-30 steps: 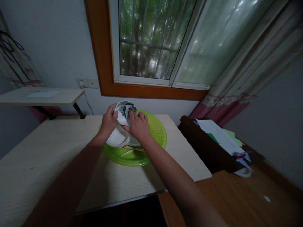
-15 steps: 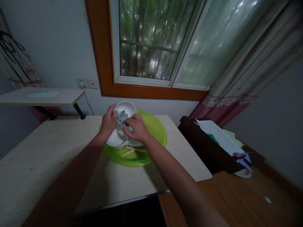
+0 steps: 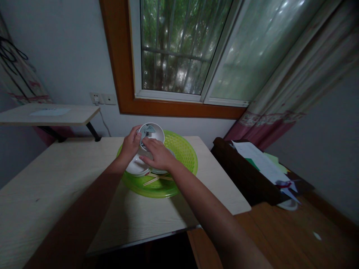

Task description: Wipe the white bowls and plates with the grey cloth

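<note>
My left hand (image 3: 131,145) grips a white bowl (image 3: 157,133) by its left side, tilted above a green plastic basket tray (image 3: 183,149). Inside the bowl lies a grey-green cloth (image 3: 147,129), and my right hand (image 3: 158,153) presses it against the bowl's inner wall, fingers closed around part of it. Below, a second white bowl (image 3: 136,167) rests on the tray. Another pale dish (image 3: 159,172) beside it is mostly covered by my right hand. Light wooden chopsticks (image 3: 153,181) lie crossed at the tray's front.
The tray stands on a pale wooden table (image 3: 84,186) against the wall below a window (image 3: 179,52). A raised shelf (image 3: 56,116) is at the left. Right of the table, a dark box (image 3: 241,168) holds papers (image 3: 258,160).
The held bowl has shifted slightly right and turned. My right hand has pushed the cloth along the bowl's inner wall, its fingers now flatter over the near rim.
</note>
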Available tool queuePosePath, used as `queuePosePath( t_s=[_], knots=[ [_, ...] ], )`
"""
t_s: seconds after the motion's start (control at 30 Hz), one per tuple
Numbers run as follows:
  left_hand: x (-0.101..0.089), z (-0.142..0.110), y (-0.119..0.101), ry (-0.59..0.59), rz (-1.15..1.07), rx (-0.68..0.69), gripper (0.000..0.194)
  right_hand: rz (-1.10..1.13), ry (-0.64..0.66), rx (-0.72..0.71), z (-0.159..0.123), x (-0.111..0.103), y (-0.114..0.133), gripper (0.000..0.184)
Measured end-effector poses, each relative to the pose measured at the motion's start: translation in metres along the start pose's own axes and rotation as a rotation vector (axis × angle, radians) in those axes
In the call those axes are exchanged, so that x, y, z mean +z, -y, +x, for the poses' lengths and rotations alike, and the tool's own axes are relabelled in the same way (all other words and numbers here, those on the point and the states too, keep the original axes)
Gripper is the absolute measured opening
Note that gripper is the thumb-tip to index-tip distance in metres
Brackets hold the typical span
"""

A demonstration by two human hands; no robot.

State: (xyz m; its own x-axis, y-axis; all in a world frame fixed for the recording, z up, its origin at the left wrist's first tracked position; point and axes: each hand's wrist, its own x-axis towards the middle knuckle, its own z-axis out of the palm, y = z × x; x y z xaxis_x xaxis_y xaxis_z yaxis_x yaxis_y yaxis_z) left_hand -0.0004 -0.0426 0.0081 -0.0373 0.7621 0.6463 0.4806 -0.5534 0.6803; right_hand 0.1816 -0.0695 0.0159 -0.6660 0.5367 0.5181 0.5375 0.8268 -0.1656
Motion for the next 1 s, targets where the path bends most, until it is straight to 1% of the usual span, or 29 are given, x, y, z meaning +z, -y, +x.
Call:
queuePosePath(
  t_s=[0.1, 0.17, 0.27, 0.37, 0.5, 0.6, 0.7, 0.77, 0.87, 1.0],
  knots=[
    [0.000, 0.000, -0.002, 0.046, 0.009, -0.005, 0.051, -0.090, -0.005, 0.045, 0.001, -0.001, 0.003, 0.076],
    [0.000, 0.000, -0.003, 0.061, 0.005, -0.003, 0.052, -0.161, -0.031, 0.077, 0.002, -0.003, 0.006, 0.076],
    [0.001, 0.000, -0.004, 0.062, 0.007, 0.001, 0.052, -0.247, -0.082, 0.153, 0.003, -0.005, 0.010, 0.073],
    [0.000, 0.000, -0.004, 0.059, 0.032, -0.021, 0.053, -0.294, -0.110, 0.243, 0.003, -0.006, 0.011, 0.077],
    [0.000, 0.001, -0.005, 0.052, 0.062, -0.032, 0.052, -0.319, -0.125, 0.314, 0.003, -0.006, 0.010, 0.080],
    [0.000, 0.002, -0.005, 0.018, 0.075, -0.038, 0.050, -0.328, -0.140, 0.357, 0.003, -0.008, 0.008, 0.075],
    [-0.001, 0.002, -0.005, -0.021, 0.088, -0.057, 0.051, -0.345, -0.149, 0.392, 0.004, -0.012, 0.007, 0.063],
    [-0.001, 0.002, -0.004, -0.044, 0.090, -0.062, 0.052, -0.356, -0.153, 0.394, 0.004, -0.015, 0.007, 0.056],
    [-0.003, 0.002, -0.003, -0.075, 0.089, -0.046, 0.053, -0.345, -0.149, 0.355, 0.004, -0.018, 0.007, 0.055],
    [-0.004, 0.002, -0.001, -0.127, 0.114, -0.054, 0.053, -0.222, -0.127, 0.262, 0.002, -0.019, 0.003, 0.054]
  ],
)
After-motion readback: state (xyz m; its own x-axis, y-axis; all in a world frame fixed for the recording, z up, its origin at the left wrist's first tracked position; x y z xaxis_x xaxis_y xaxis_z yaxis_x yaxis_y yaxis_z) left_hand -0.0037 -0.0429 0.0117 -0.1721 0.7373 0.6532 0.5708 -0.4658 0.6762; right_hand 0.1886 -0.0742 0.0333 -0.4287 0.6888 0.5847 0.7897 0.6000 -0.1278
